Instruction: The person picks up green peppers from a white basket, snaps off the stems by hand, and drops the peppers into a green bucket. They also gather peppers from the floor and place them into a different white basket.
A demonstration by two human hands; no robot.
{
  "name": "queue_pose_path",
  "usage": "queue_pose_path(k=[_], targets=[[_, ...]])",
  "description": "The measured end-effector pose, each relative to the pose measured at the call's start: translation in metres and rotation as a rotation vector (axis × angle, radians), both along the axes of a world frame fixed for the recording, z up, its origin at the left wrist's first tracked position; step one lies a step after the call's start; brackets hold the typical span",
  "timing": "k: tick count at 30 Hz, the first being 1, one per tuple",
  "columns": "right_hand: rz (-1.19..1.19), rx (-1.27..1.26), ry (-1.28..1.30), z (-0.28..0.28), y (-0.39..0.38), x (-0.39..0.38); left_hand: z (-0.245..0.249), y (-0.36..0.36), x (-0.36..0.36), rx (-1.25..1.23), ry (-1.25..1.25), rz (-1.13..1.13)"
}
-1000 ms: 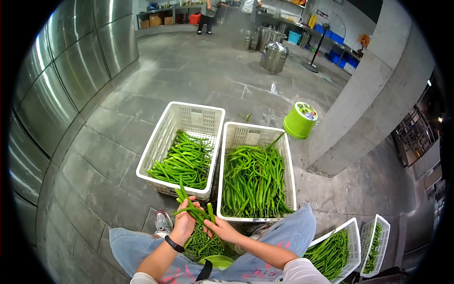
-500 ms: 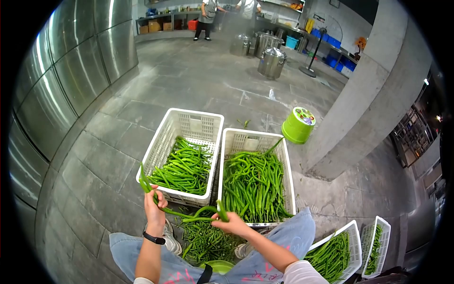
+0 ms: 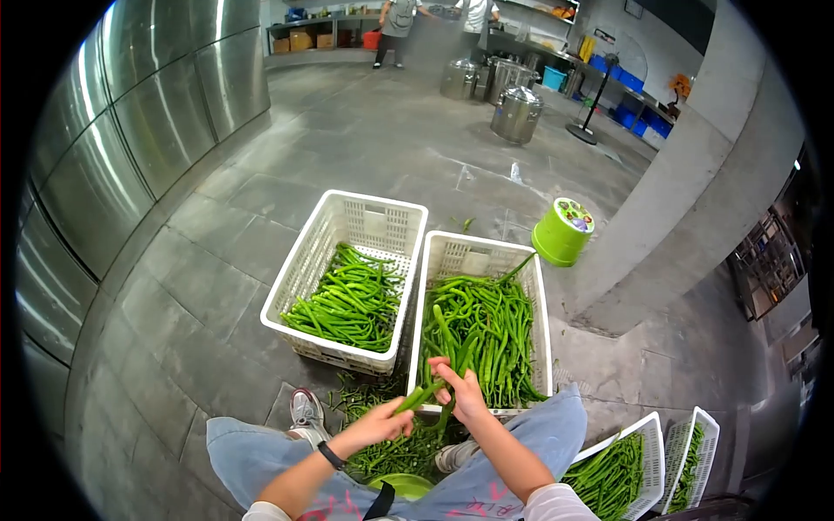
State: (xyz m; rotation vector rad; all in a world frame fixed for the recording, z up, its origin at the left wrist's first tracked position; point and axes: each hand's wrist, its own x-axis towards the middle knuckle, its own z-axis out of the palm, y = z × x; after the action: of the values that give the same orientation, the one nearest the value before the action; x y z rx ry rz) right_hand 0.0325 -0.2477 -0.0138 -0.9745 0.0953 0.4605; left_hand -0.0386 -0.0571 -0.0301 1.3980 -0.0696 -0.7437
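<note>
The person's two hands work just over the near rim of the fuller crate [image 3: 473, 247]. The left hand [image 3: 387, 424], a dark band at its wrist, is curled closed around long green peppers [image 3: 419, 398]; the right hand [image 3: 462, 392] has its fingers bent in, gripping more of them at that rim. They're slender, glossy things, bright green going darker in places (one stands up quite thick above the fingers). I can't count how many each hand has, since the fingers cover them and the green behind swallows their outlines.

Nearer than the fuller crate, a heap of small green pieces [image 3: 382, 460] lies between the shoes, partly hidden by the forearms; of the green basin [image 3: 401, 484] only some rim and inside show. Left of the crate, almost against it, a second crate [image 3: 384, 227] holds a lower pile of peppers. Beyond its far right corner is a green bucket [image 3: 563, 239]. Farther past it stand lidded metal pots [image 3: 518, 117] and two people, cut off above.
</note>
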Motion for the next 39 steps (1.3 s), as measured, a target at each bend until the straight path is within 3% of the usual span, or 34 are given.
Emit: queue_pose_path(k=[3, 6, 8, 12, 16, 20, 24, 27, 34, 39], targets=[[0.022, -0.096, -0.031, -0.013, -0.006, 0.003, -0.016, -0.013, -0.008, -0.134, 0.064, 0.018], [0.11, -0.243, -0.014, -0.003, -0.001, -0.001, -0.011, -0.017, -0.007, -0.222, 0.014, 0.203], [0.246, -0.252, -0.04, -0.015, 0.006, -0.01, 0.001, -0.014, -0.002, -0.323, 0.045, 0.215], [0.315, -0.203, -0.061, -0.024, 0.019, -0.022, -0.024, -0.007, -0.001, -0.184, -0.043, 0.301], [0.214, -0.198, 0.001, -0.024, 0.018, -0.012, -0.007, 0.003, 0.003, -0.375, 0.137, 0.481], [0.284, -0.105, 0.064, -0.032, 0.012, -0.013, -0.006, 0.018, 0.012, -0.615, 0.18, 0.567], [0.317, -0.064, 0.101, -0.035, 0.018, -0.021, -0.001, 0.026, 0.016, -0.575, 0.179, 0.557], [0.323, -0.077, 0.112, -0.038, 0.02, -0.024, -0.004, 0.026, 0.018, -0.676, 0.204, 0.539], [0.43, -0.237, 0.114, -0.04, 0.025, -0.026, -0.012, 0.028, 0.021, -0.709, 0.236, 0.759], [0.634, -0.393, -0.006, -0.033, 0.023, -0.026, -0.017, 0.032, 0.022, -0.692, 0.096, 0.921]])
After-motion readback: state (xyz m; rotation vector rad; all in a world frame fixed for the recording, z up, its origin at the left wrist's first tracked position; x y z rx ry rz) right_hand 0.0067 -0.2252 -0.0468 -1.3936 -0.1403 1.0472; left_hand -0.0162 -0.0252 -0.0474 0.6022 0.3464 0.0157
